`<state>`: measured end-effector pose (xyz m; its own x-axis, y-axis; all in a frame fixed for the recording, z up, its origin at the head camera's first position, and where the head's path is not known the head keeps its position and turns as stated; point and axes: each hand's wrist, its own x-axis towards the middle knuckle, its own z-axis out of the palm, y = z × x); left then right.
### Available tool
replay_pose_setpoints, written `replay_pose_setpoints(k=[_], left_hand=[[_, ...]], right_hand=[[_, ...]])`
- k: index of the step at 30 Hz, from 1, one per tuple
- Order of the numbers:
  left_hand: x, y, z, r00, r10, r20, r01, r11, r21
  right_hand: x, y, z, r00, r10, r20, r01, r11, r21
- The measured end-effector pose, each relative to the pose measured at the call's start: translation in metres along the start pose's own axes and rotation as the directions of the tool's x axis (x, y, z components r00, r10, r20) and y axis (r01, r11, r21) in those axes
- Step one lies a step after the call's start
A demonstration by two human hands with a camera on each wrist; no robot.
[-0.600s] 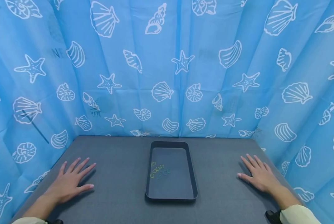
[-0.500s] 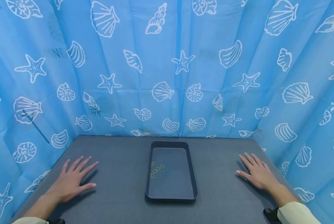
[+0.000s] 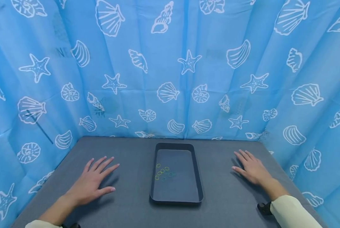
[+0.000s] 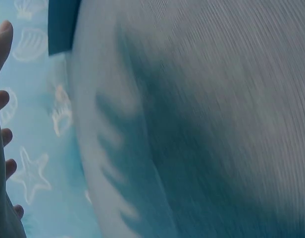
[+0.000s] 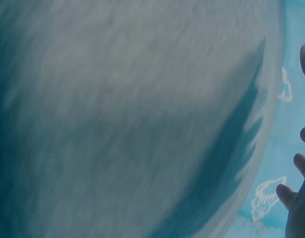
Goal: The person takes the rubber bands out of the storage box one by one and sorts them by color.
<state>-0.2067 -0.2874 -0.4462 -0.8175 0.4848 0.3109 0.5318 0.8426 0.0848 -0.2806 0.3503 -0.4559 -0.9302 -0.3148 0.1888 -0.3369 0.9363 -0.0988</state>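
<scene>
In the head view a dark grey rectangular tray (image 3: 176, 201) lies on the table between my hands. Several small thin rings, some yellow (image 3: 157, 177) and some teal (image 3: 170, 175), lie loose in its left half. Left of the tray, my left hand (image 3: 88, 185) hovers over the cloth with fingers spread, its shadow beneath. On the other side my right hand (image 3: 252, 169) is held above the table, fingers extended. Neither hand holds anything. Each wrist view shows fingertips at its outer edge and the hand's shadow on the cloth; a corner of the tray (image 4: 63, 25) appears in the left one.
A grey cloth-covered table (image 3: 130, 158) spreads under everything. Blue curtains (image 3: 170, 69) with white seashell and starfish prints close off the back and both sides. Pale sleeves (image 3: 293, 212) and dark wrist straps show at the lower corners.
Both hands have moved inward toward the tray and slightly forward, the left one rising from the cloth. The head view has shifted slightly. The tray and rings stay put on the table.
</scene>
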Motion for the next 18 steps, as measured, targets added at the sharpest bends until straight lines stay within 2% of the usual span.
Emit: replay_pose_setpoints(k=[3,7,13,18], left_hand=[[0.007,0.013,-0.002,0.999,0.032,-0.022,-0.033,0.999,-0.027],[0.016,0.027,0.0,0.999,0.034,-0.037,-0.037,0.996,-0.086],[0.025,0.044,0.003,0.999,-0.001,-0.038,-0.007,0.979,-0.204],[0.029,0.058,0.007,0.997,-0.057,-0.042,0.042,0.953,-0.3]], right_hand=[[0.006,-0.007,0.0,1.0,-0.014,-0.012,0.014,1.0,-0.001],[0.012,-0.017,0.0,0.998,-0.045,-0.054,0.045,0.999,-0.006],[0.021,-0.03,0.002,0.988,-0.089,-0.128,0.089,0.996,-0.005],[0.027,-0.041,0.004,0.971,-0.104,-0.214,0.12,0.991,0.061]])
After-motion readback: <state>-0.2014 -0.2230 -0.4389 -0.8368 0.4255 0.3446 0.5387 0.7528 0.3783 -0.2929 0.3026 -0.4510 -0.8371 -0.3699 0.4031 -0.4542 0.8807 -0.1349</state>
